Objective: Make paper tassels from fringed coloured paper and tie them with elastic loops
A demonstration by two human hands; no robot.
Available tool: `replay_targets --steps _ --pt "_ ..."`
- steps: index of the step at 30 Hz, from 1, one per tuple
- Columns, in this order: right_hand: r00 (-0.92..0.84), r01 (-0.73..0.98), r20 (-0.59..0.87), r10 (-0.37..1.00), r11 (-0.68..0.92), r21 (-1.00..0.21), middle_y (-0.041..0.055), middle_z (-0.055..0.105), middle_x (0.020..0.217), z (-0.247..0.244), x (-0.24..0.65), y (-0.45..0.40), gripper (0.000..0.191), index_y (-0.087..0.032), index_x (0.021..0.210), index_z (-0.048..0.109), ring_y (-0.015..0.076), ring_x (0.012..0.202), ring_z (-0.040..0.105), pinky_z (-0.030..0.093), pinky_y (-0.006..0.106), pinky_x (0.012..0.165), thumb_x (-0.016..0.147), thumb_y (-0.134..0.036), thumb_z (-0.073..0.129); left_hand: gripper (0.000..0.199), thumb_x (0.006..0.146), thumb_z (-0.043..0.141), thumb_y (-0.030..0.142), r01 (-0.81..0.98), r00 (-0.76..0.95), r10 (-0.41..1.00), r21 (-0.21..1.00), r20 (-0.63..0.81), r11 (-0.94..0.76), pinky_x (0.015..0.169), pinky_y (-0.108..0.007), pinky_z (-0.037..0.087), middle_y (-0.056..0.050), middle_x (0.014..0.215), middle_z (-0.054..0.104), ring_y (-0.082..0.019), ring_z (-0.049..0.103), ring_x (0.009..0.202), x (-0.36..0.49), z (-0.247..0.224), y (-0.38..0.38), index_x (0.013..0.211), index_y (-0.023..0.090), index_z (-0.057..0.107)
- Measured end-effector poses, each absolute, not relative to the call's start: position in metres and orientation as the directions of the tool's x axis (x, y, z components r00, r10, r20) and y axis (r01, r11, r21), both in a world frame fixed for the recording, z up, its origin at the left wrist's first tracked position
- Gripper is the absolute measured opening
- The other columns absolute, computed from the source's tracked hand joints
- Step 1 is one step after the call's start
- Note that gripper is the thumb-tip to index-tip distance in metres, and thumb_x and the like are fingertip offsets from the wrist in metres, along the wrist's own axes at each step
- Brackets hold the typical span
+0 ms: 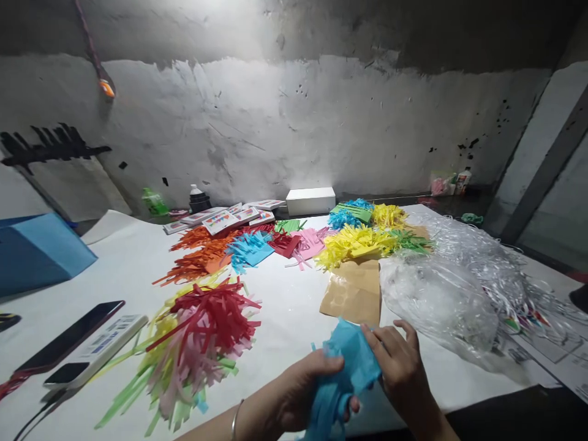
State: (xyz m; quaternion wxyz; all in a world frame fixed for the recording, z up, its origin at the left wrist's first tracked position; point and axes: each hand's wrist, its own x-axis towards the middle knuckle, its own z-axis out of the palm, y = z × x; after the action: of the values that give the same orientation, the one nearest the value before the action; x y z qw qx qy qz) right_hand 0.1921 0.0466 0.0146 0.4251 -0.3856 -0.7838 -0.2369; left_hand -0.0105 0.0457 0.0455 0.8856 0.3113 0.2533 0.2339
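Observation:
Low in the view, my left hand grips a bundle of blue fringed tissue paper, its strips hanging down below the palm. The fingers of my right hand touch the upper right edge of the same paper. Just behind it lies a brown paper sheet. To the left rests a pile of red, pink, yellow and green fringed strips.
Orange fringes and yellow fringes lie further back, near flat packets and a white box. Clear plastic bags spread at the right. A phone, a white device and a blue box occupy the left.

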Motion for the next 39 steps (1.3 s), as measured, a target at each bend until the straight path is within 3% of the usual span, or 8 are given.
replay_targets --steps 4,10,16,20,23,26,35,39 --pt "-0.319 0.863 0.855 0.41 0.499 0.083 0.0101 0.071 0.097 0.037 0.218 0.054 0.034 -0.012 0.122 0.066 0.0204 0.093 0.066 0.039 0.049 0.104 0.1 -0.007 0.04 0.049 0.059 0.081 0.021 -0.176 0.807 0.505 0.691 -0.306 0.701 0.048 -0.02 0.044 -0.007 0.067 0.073 -0.011 0.059 0.047 0.001 0.041 0.04 0.105 0.007 0.071" --pt "-0.312 0.906 0.888 0.337 0.388 0.171 0.0168 0.064 0.135 0.058 0.243 0.043 0.053 -0.01 0.148 0.044 0.0253 0.131 0.056 0.034 0.052 0.116 0.097 0.001 0.034 0.028 0.064 0.076 0.037 -0.097 0.734 0.599 0.824 -0.32 0.558 0.048 -0.021 0.043 -0.004 0.055 0.064 -0.012 0.057 0.047 -0.022 0.046 0.046 0.069 0.011 0.066" --pt "-0.534 0.74 0.712 0.457 0.659 0.132 0.0108 0.071 0.124 -0.023 0.186 0.041 0.047 -0.01 0.122 0.068 0.0214 0.123 0.062 0.049 0.041 0.108 0.089 0.004 0.037 0.031 0.074 0.072 0.028 0.191 0.399 0.797 0.891 -0.453 0.411 0.049 -0.019 0.042 0.0 0.07 0.07 -0.012 0.058 0.053 -0.114 0.038 0.062 0.102 0.018 0.064" --pt "-0.507 0.737 0.696 0.507 0.674 0.046 0.0082 0.076 0.114 -0.062 0.156 0.042 0.044 -0.012 0.111 0.073 0.0202 0.11 0.068 0.051 0.038 0.103 0.083 0.003 0.042 0.041 0.082 0.066 0.034 0.612 0.029 0.999 0.79 0.03 -0.041 0.096 -0.046 0.05 -0.012 0.12 0.068 -0.03 0.063 0.111 -0.136 0.022 0.048 0.12 0.022 0.059" --pt "-0.469 0.772 0.671 0.574 0.635 -0.003 0.013 0.074 0.116 -0.07 0.147 0.038 0.043 -0.01 0.113 0.071 0.0238 0.11 0.068 0.046 0.042 0.106 0.08 0.002 0.047 0.046 0.083 0.068 0.028 0.747 0.278 0.887 0.498 0.369 -0.441 0.105 -0.053 0.044 -0.013 0.136 0.06 -0.033 0.054 0.125 -0.11 0.002 0.027 0.128 0.026 0.057" --pt "-0.44 0.802 0.641 0.63 0.596 -0.035 0.0144 0.073 0.119 -0.072 0.148 0.031 0.043 -0.01 0.116 0.07 0.0251 0.112 0.067 0.041 0.044 0.109 0.08 0.002 0.049 0.05 0.075 0.076 0.018 0.67 0.583 0.736 0.31 0.344 -0.675 0.1 -0.051 0.049 -0.011 0.129 0.065 -0.033 0.059 0.118 -0.073 -0.019 0.014 0.122 0.025 0.06" --pt "-0.534 0.671 0.666 0.522 0.74 -0.043 0.0099 0.074 0.113 -0.04 0.172 0.01 0.031 -0.013 0.116 0.067 0.0221 0.111 0.067 0.047 0.045 0.106 0.096 -0.005 0.044 0.04 0.08 0.074 0.011 0.652 0.625 0.721 0.308 0.3 -0.693 0.095 -0.045 0.048 -0.007 0.12 0.069 -0.028 0.06 0.111 -0.068 -0.025 0.021 0.116 0.023 0.061" --pt "-0.426 0.628 0.685 0.591 0.738 -0.247 0.0042 0.073 0.091 -0.034 0.168 0.005 0.025 -0.017 0.1 0.067 0.0181 0.089 0.07 0.053 0.041 0.096 0.096 -0.004 0.046 0.047 0.075 0.082 0.016 0.657 0.61 0.741 0.345 0.281 -0.671 0.092 -0.044 0.046 -0.006 0.119 0.07 -0.028 0.06 0.106 -0.068 -0.023 0.013 0.116 0.024 0.06"
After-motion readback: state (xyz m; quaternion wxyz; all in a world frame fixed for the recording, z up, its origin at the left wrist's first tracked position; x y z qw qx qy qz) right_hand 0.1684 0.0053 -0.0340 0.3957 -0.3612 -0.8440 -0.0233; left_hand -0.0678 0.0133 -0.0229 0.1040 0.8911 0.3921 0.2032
